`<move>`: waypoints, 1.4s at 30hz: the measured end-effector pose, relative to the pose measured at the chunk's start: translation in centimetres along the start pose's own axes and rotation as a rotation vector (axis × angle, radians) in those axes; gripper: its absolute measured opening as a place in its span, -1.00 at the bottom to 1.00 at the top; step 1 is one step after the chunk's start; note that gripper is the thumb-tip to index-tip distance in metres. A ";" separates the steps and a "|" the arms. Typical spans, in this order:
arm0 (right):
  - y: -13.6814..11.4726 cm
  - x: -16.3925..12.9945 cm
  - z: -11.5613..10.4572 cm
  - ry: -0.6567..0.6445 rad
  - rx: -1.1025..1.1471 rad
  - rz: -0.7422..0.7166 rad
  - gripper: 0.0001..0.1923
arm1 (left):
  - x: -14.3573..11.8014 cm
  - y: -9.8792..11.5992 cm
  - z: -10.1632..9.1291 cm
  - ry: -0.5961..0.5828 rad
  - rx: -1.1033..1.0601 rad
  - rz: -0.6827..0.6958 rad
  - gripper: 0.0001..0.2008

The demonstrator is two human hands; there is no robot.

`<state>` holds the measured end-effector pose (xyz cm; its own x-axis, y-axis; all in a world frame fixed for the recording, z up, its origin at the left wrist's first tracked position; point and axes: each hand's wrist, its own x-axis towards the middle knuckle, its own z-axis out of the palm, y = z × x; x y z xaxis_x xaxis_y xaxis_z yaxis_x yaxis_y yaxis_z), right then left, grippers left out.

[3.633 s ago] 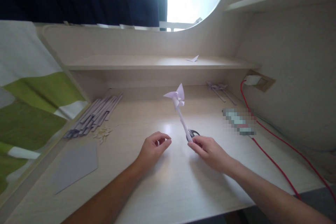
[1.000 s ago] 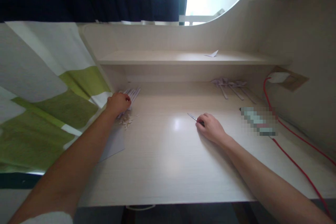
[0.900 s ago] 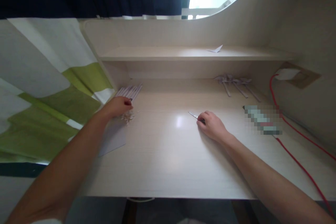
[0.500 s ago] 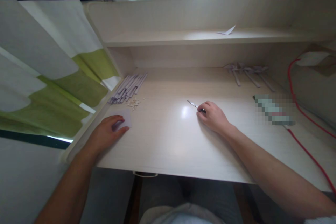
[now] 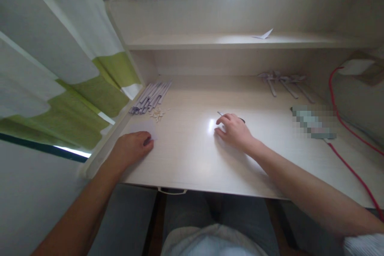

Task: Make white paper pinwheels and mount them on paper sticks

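My left hand (image 5: 134, 147) is at the left of the desk, over the near part of a small square of white paper (image 5: 144, 127). Its thumb and fingers have come together at the paper's edge. Farther right, my right hand (image 5: 233, 131) has its thumb and fingers apart with nothing between them. Behind its fingers lie scissors, with a silver blade tip (image 5: 220, 113) and a bit of dark handle (image 5: 242, 120) showing; the hand covers their middle. Beyond the paper are a heap of small pale slivers (image 5: 157, 115) and a bundle of rolled paper sticks (image 5: 153, 95).
Several folded paper pieces with stems (image 5: 283, 82) lie at the back right. A pixelated phone-like object (image 5: 312, 122) with a red cable (image 5: 351, 168) is on the right. A folded paper (image 5: 264, 35) sits on the shelf (image 5: 192, 43). A curtain (image 5: 75, 68) hangs on the left.
My right hand has let go of the scissors and shifted a little left and nearer. My left hand's thumb and fingers have closed together at the paper. The view has shifted slightly.
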<state>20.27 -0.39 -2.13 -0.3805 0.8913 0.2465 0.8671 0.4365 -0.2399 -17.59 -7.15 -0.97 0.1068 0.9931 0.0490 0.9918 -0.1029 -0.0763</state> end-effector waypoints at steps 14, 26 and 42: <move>-13.4 5.8 5.7 -0.208 0.189 -0.214 -0.69 | -0.1 0.5 1.3 0.127 -0.045 -0.086 -0.54; -18.7 9.4 7.7 -0.316 0.301 -0.129 -0.69 | -1.2 -1.1 2.4 0.194 -0.339 -0.194 -0.54; -13.7 4.8 6.0 -0.214 0.242 -0.232 -0.72 | 7.1 -7.1 0.4 -0.259 -0.205 -0.267 -0.28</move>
<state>4.69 -1.36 -3.30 -0.6379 0.7600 0.1246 0.6593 0.6225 -0.4217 -23.89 0.61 -0.49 -0.1507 0.9652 -0.2137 0.9785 0.1764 0.1066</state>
